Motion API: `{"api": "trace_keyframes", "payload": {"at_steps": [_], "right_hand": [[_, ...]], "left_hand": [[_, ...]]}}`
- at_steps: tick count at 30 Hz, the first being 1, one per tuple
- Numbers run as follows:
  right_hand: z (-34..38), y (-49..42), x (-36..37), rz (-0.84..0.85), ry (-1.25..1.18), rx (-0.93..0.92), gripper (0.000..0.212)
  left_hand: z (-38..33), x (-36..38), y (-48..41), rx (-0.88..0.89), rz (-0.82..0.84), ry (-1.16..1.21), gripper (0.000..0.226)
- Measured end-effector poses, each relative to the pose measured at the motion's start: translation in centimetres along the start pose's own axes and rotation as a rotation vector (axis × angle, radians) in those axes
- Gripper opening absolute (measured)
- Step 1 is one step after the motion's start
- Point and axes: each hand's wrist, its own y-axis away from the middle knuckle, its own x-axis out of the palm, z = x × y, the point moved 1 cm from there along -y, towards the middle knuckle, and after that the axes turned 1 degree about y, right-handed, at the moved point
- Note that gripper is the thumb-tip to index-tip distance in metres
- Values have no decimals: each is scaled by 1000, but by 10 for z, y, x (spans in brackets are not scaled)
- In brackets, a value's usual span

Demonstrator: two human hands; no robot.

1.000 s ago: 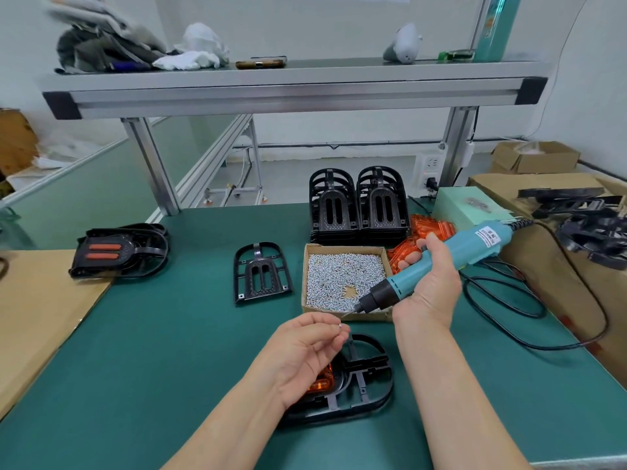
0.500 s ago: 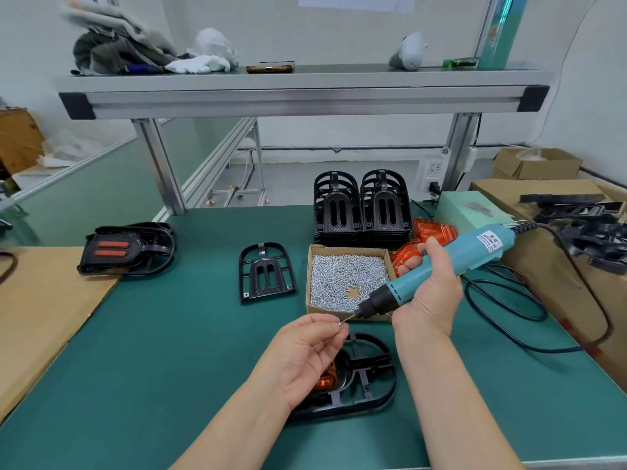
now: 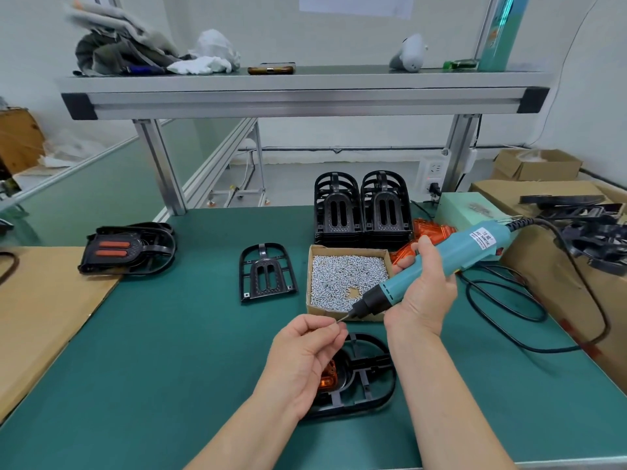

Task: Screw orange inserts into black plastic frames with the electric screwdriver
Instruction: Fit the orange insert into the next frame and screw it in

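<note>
The electric screwdriver is gripped by the right hand, with the fingers closed around its blue body. The tool is held tilted, and its bit is directed towards 8 o'clock. The tip of the bit is met by the left hand, whose thumb and fingers are pinched on something very small. It is judged to be a screw, though it is too small to be seen with certainty.

The black frame in work is laid flat on the green surface, at 6 o'clock in the view and partly hidden under the left hand. An orange insert is already placed inside it. No driven screw can be seen there, so the fastening of this piece is judged as not yet done; at this step the bit is only being loaded.

The box of screws is found at 12 o'clock from this frame. Finished frames, with orange showing in the slots, are put aside at 10 o'clock. Much work is left: a single empty frame at 11 o'clock, two stacks of empty frames behind the box, and loose orange inserts at 1 o'clock.
</note>
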Motion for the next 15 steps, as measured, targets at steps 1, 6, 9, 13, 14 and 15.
{"api": "trace_keyframes", "payload": {"at_steps": [1, 6, 9, 13, 14, 15], "right_hand": [[0, 0, 1, 2, 5, -4, 14], [-3, 1, 4, 4, 60, -3, 17], [-5, 1, 5, 1, 68, -3, 18], [-7, -1, 6, -43, 71, 49, 19], [-8, -1, 5, -52, 71, 58, 18], [-8, -1, 5, -53, 68, 64, 17]], "left_hand": [[1, -1, 1, 22, -2, 0, 19], [3, -5, 3, 214, 1, -180, 30], [5, -5, 4, 376, -17, -369, 30], [5, -6, 2, 474, -4, -413, 41], [6, -7, 1, 482, -1, -415, 44], [6, -7, 2, 492, 4, -425, 45]]}}
